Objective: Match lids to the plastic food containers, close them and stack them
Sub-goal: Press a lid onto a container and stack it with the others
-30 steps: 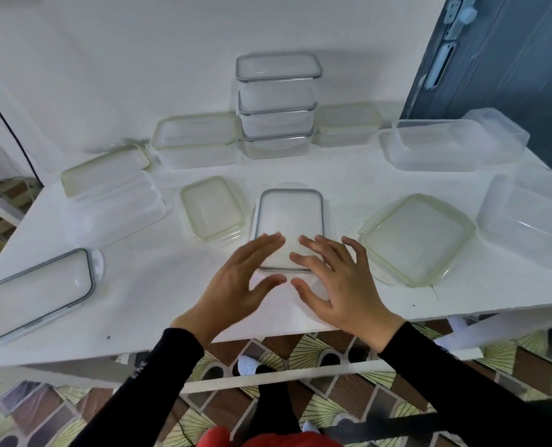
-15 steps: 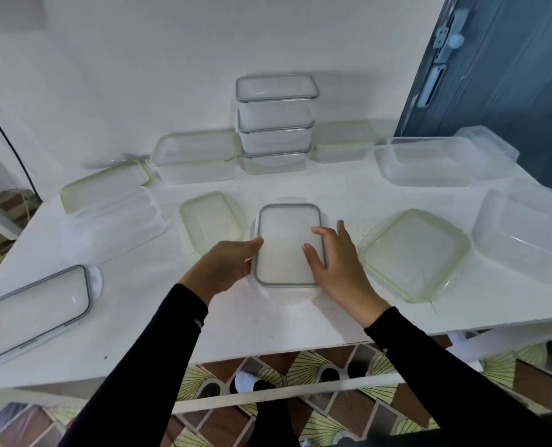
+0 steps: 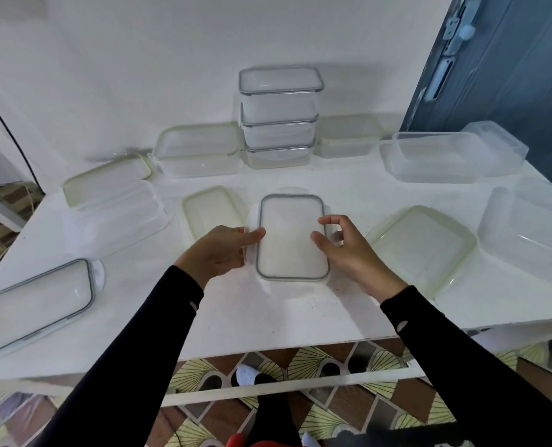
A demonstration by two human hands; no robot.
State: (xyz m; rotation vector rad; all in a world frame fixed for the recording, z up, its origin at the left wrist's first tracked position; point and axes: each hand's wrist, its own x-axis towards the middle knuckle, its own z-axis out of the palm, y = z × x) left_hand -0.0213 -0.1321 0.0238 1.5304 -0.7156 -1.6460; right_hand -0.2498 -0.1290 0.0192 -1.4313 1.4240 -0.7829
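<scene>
A clear rectangular container with a grey-rimmed lid [image 3: 292,237] on it sits in the middle of the white table [image 3: 268,317]. My left hand [image 3: 219,251] grips its left side, thumb on the lid's edge. Fingers and thumb of my right hand [image 3: 348,250] curl round its right side clip. At the back stands a stack of three closed grey-rimmed containers [image 3: 279,117]. Another grey-rimmed lidded container [image 3: 32,301] lies at the front left.
Green-rimmed lids lie on the table: a small one [image 3: 210,209], a large square one [image 3: 423,246] and one at the left [image 3: 107,179]. Open clear tubs stand at the right [image 3: 532,227], back right [image 3: 435,159] and left [image 3: 119,217]. A dark door [image 3: 510,75] is at the right.
My hands slid from lying flat on top of the lid to the container's left and right sides and now grip its side clips. The camera view tilted slightly.
</scene>
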